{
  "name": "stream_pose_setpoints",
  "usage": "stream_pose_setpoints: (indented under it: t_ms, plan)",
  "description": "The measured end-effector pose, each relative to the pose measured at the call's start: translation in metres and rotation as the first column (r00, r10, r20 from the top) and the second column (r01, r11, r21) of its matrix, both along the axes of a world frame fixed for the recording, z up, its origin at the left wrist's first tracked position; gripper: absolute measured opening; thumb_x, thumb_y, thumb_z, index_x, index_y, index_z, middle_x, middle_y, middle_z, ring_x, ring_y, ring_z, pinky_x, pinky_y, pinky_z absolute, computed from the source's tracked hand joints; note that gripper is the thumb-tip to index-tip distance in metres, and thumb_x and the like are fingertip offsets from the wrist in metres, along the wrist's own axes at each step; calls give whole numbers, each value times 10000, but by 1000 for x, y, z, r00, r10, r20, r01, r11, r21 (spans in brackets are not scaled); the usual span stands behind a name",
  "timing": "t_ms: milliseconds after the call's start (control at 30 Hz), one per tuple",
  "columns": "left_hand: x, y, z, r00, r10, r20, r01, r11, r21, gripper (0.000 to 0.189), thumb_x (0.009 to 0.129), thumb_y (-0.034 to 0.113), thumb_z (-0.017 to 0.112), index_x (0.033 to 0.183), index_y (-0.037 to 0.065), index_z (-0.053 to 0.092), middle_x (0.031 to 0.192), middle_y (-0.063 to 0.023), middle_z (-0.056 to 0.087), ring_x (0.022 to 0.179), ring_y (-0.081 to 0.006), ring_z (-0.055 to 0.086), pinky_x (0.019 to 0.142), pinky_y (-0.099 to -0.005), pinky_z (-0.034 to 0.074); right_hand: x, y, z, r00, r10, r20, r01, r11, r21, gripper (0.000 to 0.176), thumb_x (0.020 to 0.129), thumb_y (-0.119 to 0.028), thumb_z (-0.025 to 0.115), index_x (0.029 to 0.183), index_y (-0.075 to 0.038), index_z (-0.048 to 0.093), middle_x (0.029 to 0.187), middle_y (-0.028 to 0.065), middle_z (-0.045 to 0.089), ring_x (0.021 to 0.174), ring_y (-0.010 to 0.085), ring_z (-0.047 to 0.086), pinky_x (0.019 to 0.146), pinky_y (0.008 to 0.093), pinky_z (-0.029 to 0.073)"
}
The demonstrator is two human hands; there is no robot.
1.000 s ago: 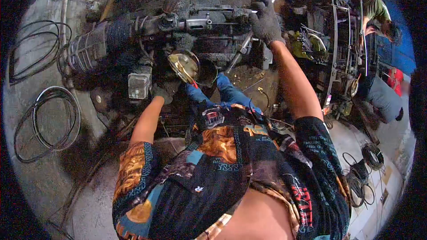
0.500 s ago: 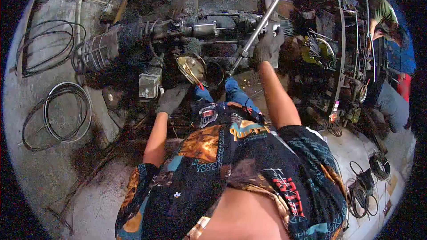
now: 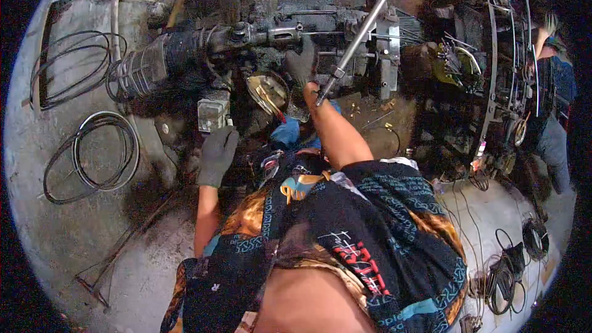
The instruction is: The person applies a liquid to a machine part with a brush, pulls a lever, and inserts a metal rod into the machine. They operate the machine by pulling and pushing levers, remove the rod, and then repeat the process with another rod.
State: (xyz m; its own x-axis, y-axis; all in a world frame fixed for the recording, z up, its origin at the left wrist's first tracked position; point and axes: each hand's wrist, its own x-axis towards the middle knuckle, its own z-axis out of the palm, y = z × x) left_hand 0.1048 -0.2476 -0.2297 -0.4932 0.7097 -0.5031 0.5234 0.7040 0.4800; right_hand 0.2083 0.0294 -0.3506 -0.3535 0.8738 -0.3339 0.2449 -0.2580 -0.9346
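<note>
My left hand [image 3: 219, 155], in a grey glove, is open beside a small grey box [image 3: 212, 115]. Its fingertips are right at a short pale lever [image 3: 230, 123] on the box's side. My right hand [image 3: 301, 61], in a dark glove, reaches up to the machine [image 3: 237, 37], open, with its fingers just below the metal cylinder [image 3: 283, 35]. A long steel bar [image 3: 364, 28] slants past my right forearm, its lower end overlapping the arm in this view. Left of that forearm sits a round dish [image 3: 266, 94] holding a brush-like tool with a red handle.
Coiled cables [image 3: 105, 151] lie on the floor at left. Bundles of thin rods [image 3: 459, 61] and a metal frame [image 3: 493, 55] stand at right. Beyond the frame a person [image 3: 552, 105] bends over. More cables [image 3: 502, 271] lie at lower right.
My right hand has left the area beside the steel bar's right side and moved left to the machine's cylinder. My left hand has drawn back and turned upward near the box. The view has shifted slightly.
</note>
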Motion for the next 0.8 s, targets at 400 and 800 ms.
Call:
stream_pose_setpoints:
  t_ms: [400,800]
  plan:
    - [-8,31,-3,952,-232,-201,278,929,245,316,992,307,641,1113,26,721,1097,-189,726,1032,-394,676,931,-457,516,34,23,-55,852,478,-212,-479,876,51,790,751,-87,688,1512,-43,478,1432,202,589,1334,282,537,1152,405,405]
    - [91,210,25,960,-79,269,58,994,87,590,963,514,620,1206,-23,649,1173,-254,680,1039,-391,673,889,-465,520,159,84,-27,939,318,-131,-342,898,-275,352,1033,-302,557,1187,2,648,1111,135,689,976,262,681,864,394,573]
